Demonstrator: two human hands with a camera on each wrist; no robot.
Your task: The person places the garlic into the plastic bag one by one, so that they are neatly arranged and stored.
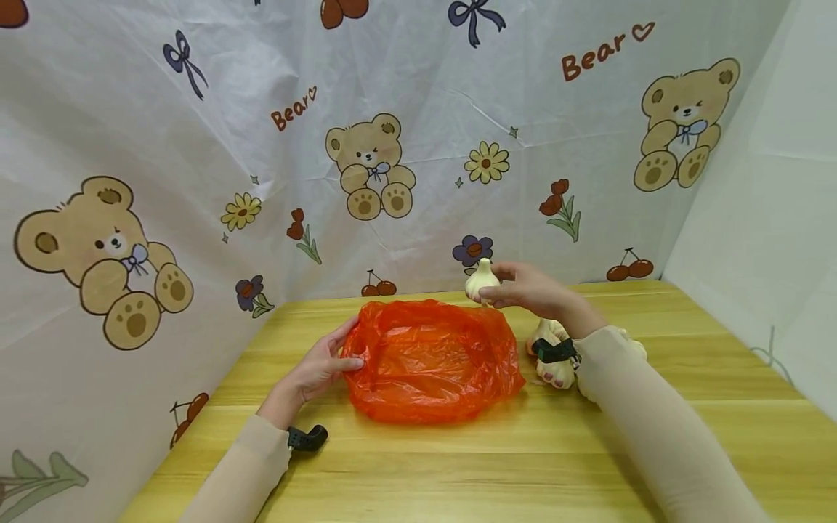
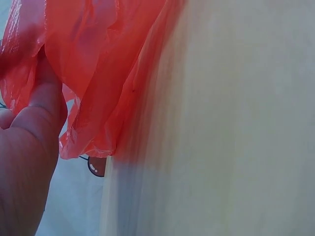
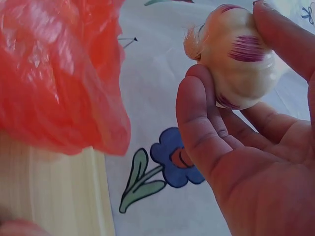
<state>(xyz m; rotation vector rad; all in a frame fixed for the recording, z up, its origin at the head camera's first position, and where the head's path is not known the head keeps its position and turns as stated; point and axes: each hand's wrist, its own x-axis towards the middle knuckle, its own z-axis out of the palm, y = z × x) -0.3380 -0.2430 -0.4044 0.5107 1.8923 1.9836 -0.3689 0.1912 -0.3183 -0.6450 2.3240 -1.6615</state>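
A thin red plastic bag point(image 1: 425, 363) lies on the table with its mouth spread wide toward the head camera. At its left edge my left hand point(image 1: 320, 369) grips the rim, thumb on the inner side; in the left wrist view the red film point(image 2: 98, 64) covers the fingertips. My right hand point(image 1: 523, 287) holds a garlic bulb point(image 1: 482, 282) up above the bag's far right rim. In the right wrist view the bulb point(image 3: 241, 61) shows purple streaks and a tuft of roots, pinched between thumb and fingers. More garlic bulbs point(image 1: 554, 372) sit under my right forearm, partly hidden.
The wooden table point(image 1: 405, 479) ends at a hanging cloth point(image 1: 405, 254) printed with bears and flowers. A plain white wall point(image 1: 771, 240) stands at the right, where a thin cable point(image 1: 771, 356) lies near the table edge.
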